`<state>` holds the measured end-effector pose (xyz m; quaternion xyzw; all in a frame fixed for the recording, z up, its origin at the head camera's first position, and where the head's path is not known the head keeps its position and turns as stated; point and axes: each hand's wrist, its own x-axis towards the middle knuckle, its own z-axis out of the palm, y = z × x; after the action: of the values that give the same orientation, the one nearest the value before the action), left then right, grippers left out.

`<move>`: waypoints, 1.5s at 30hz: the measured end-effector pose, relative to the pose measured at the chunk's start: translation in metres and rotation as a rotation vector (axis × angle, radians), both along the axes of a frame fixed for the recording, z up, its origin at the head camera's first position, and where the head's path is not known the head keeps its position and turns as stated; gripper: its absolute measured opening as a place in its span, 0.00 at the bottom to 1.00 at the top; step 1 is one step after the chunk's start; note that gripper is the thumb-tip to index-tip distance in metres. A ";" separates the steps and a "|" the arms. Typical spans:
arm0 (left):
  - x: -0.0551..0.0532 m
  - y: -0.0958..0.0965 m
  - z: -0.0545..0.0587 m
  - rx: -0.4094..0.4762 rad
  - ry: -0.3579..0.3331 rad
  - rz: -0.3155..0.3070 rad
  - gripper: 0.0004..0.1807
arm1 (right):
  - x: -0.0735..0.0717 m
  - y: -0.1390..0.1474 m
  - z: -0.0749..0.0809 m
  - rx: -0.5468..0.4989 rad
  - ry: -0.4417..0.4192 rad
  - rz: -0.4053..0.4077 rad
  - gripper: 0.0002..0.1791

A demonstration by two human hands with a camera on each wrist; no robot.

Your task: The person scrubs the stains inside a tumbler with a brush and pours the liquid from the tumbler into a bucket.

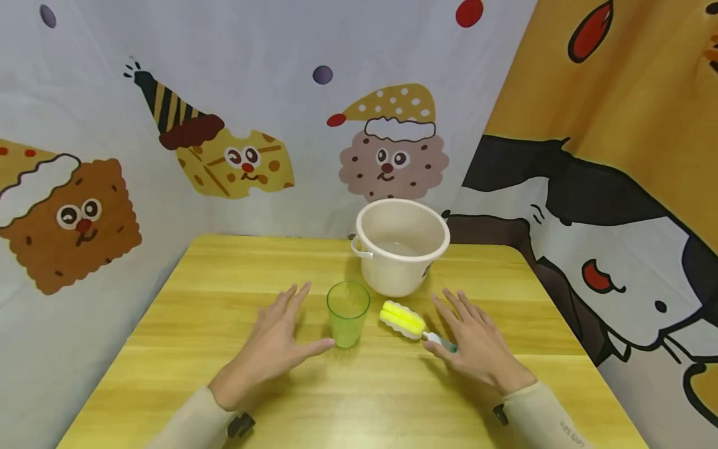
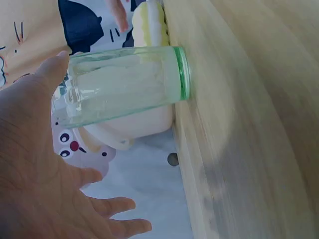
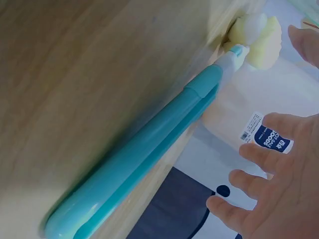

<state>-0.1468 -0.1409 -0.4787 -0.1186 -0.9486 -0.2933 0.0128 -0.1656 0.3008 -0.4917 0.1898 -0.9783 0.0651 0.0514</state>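
Observation:
A clear green cup [image 1: 348, 315] stands upright near the middle of the table. To its left my left hand [image 1: 277, 340] spreads its fingers, the thumb tip right at the cup's side. In the left wrist view the cup [image 2: 124, 84] is beside the thumb, and nothing is in the palm. A sponge brush [image 1: 404, 320] with a yellow and white head lies right of the cup. My right hand [image 1: 473, 340] hovers over its handle, fingers spread, holding nothing. The right wrist view shows the brush's teal handle [image 3: 144, 144] lying on the table, apart from the fingers.
A cream bucket [image 1: 392, 268] with a side handle stands behind the cup and brush, bearing a label [image 3: 266, 134] on its side. The yellow wooden table [image 1: 359, 399] ends at the back against a cartoon-printed curtain [image 1: 252, 62].

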 end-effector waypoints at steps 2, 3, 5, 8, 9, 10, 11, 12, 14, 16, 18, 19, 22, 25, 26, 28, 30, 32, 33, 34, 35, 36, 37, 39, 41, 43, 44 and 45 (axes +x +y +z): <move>0.000 0.002 -0.001 0.027 -0.021 -0.010 0.71 | 0.001 -0.001 -0.001 0.002 -0.011 0.007 0.54; 0.000 0.003 -0.002 0.047 -0.036 -0.014 0.71 | 0.001 -0.001 -0.001 0.003 -0.017 0.010 0.53; -0.001 0.005 -0.003 0.081 -0.059 -0.023 0.70 | 0.001 -0.003 -0.002 0.002 -0.025 0.013 0.53; -0.004 0.009 -0.006 0.122 -0.070 -0.040 0.69 | 0.000 -0.003 -0.002 0.007 -0.030 0.019 0.54; -0.005 0.011 -0.007 0.133 -0.073 -0.045 0.69 | 0.000 -0.003 -0.001 0.009 -0.036 0.021 0.54; -0.006 0.012 -0.008 0.141 -0.071 -0.052 0.69 | 0.000 -0.003 -0.001 0.009 -0.041 0.025 0.54; -0.007 0.013 -0.008 0.150 -0.070 -0.056 0.69 | 0.000 -0.002 -0.001 0.010 -0.044 0.029 0.54; -0.008 0.014 -0.009 0.157 -0.069 -0.059 0.69 | 0.000 -0.002 -0.001 0.008 -0.050 0.034 0.54; -0.011 0.017 -0.009 0.172 -0.072 -0.064 0.70 | 0.000 -0.001 -0.001 0.006 -0.060 0.041 0.54; -0.013 0.021 -0.010 0.183 -0.078 -0.065 0.70 | 0.000 0.000 -0.001 0.005 -0.061 0.047 0.53; -0.014 0.024 -0.011 0.192 -0.082 -0.063 0.70 | -0.001 0.000 -0.002 0.005 -0.062 0.052 0.52; -0.015 0.026 -0.011 0.197 -0.085 -0.062 0.70 | -0.001 0.000 -0.002 0.004 -0.062 0.055 0.51; -0.017 0.030 -0.010 0.211 -0.086 -0.065 0.70 | -0.003 0.001 -0.002 0.007 -0.062 0.061 0.50; -0.019 0.033 -0.009 0.229 -0.084 -0.071 0.70 | -0.005 0.000 -0.002 0.008 -0.069 0.065 0.49; -0.019 0.034 -0.008 0.236 -0.086 -0.073 0.70 | -0.005 0.000 -0.002 0.009 -0.074 0.064 0.48; -0.020 0.036 -0.008 0.245 -0.087 -0.074 0.70 | -0.007 0.000 -0.002 0.006 -0.090 0.061 0.47; -0.021 0.037 -0.009 0.255 -0.087 -0.074 0.71 | -0.007 0.000 -0.001 0.003 -0.110 0.050 0.46; -0.022 0.038 -0.009 0.263 -0.095 -0.066 0.71 | -0.008 0.000 -0.001 0.004 -0.130 0.036 0.45; -0.023 0.039 -0.010 0.268 -0.098 -0.061 0.71 | -0.008 0.000 -0.001 0.004 -0.138 0.030 0.45; -0.024 0.039 -0.010 0.275 -0.102 -0.057 0.71 | -0.008 0.000 0.000 0.005 -0.144 0.025 0.44; -0.025 0.040 -0.011 0.278 -0.098 -0.054 0.70 | -0.008 0.001 0.000 0.004 -0.151 0.021 0.44; -0.025 0.040 -0.011 0.284 -0.099 -0.051 0.70 | -0.009 0.001 0.000 0.004 -0.156 0.018 0.44; -0.026 0.041 -0.011 0.290 -0.101 -0.050 0.70 | -0.009 0.001 -0.001 0.003 -0.159 0.017 0.43; -0.027 0.041 -0.013 0.300 -0.096 -0.055 0.69 | -0.009 0.001 -0.001 0.001 -0.165 0.016 0.43; -0.028 0.042 -0.014 0.314 -0.087 -0.064 0.69 | -0.009 0.002 -0.002 0.000 -0.168 0.014 0.42; -0.028 0.043 -0.014 0.329 -0.085 -0.071 0.68 | -0.009 0.002 -0.003 -0.001 -0.172 0.012 0.42; -0.029 0.043 -0.014 0.334 -0.084 -0.072 0.68 | -0.009 0.001 -0.003 -0.002 -0.175 0.011 0.42; -0.029 0.044 -0.014 0.339 -0.084 -0.072 0.68 | -0.009 0.001 -0.003 -0.003 -0.179 0.009 0.42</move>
<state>-0.1759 -0.0971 -0.4932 -0.1365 -0.8804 -0.4538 -0.0176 -0.1746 0.3022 -0.4948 0.1877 -0.9780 0.0837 -0.0362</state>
